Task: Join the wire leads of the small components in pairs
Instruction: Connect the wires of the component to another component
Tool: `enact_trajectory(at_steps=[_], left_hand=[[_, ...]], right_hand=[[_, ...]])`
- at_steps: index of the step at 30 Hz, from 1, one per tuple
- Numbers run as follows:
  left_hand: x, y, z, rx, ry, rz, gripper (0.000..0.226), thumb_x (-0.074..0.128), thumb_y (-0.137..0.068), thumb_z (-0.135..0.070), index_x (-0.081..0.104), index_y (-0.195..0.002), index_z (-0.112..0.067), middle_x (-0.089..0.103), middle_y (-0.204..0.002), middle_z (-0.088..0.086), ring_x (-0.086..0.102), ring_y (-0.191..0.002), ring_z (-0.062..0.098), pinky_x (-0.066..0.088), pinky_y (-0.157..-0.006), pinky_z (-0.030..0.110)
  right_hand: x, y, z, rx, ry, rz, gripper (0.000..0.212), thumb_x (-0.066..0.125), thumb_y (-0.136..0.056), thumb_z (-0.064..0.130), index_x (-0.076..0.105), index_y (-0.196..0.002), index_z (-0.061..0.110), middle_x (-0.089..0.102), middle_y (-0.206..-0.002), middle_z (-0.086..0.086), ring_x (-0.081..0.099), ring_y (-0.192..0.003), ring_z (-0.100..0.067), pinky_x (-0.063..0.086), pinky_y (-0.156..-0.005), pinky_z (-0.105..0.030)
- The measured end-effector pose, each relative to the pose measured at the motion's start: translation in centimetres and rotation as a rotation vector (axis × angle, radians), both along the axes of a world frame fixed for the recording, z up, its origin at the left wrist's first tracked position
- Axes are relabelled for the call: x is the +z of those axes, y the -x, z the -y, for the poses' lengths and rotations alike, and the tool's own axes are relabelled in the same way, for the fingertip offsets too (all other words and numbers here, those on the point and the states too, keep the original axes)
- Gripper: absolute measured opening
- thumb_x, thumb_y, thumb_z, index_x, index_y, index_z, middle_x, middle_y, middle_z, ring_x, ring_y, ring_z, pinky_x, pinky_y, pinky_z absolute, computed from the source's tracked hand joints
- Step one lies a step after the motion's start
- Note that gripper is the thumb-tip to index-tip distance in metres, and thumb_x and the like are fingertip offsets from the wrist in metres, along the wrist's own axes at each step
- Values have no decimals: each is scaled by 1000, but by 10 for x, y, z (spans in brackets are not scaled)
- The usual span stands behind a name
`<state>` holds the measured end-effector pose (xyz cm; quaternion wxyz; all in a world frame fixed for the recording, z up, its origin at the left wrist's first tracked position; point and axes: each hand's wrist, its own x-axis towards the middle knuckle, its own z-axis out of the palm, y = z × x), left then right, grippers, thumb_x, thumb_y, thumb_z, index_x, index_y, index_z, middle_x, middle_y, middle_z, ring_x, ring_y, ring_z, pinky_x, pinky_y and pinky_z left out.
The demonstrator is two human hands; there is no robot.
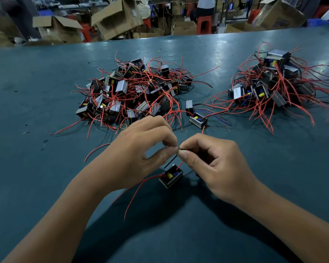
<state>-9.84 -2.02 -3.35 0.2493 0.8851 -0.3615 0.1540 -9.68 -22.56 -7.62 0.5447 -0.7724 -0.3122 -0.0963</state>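
Note:
A small black component point(171, 176) with yellow and blue parts hangs just above the teal table point(46, 88), under my two hands. Its red and black leads run up to my fingertips. My left hand point(141, 147) pinches the lead ends between thumb and forefinger. My right hand point(211, 160) pinches the same wire ends from the other side, fingertips touching those of the left. Two long red leads trail from the component toward the lower left.
A large heap of components with red wires point(133, 92) lies beyond my hands. A second heap point(272, 82) sits at the far right. Two single components point(198, 119) lie between them. Cardboard boxes point(114, 18) and red stools stand beyond the table's far edge.

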Motion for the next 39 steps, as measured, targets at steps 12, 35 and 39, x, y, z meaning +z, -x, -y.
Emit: enact_trajectory(at_steps=[12, 35, 39], left_hand=[[-3, 3, 1, 102, 404, -493, 9, 65, -89, -27, 70, -83, -25, 61, -75, 1, 50, -68, 25, 40, -64, 36], [-1, 1, 3, 53, 149, 4, 14, 69, -87, -33, 75, -85, -20, 56, -88, -10, 53, -84, 8, 43, -76, 37], [1, 5, 6, 46, 208, -209, 12, 64, -92, -32, 69, -85, -23, 57, -85, -6, 54, -81, 17, 43, -73, 31]], right_hand=[[1, -1, 2, -59, 1, -20, 10, 64, -92, 25, 68, -86, 18, 57, -65, 14, 49, -57, -2, 38, -56, -14], [3, 4, 1, -31, 6, 42, 6, 67, -93, 16, 68, -87, 15, 56, -66, 16, 50, -59, 0, 35, -58, -8], [5, 4, 2, -104, 83, 197, 7, 65, -93, 18, 68, -88, 13, 57, -72, 15, 52, -66, 3, 35, -63, -7]])
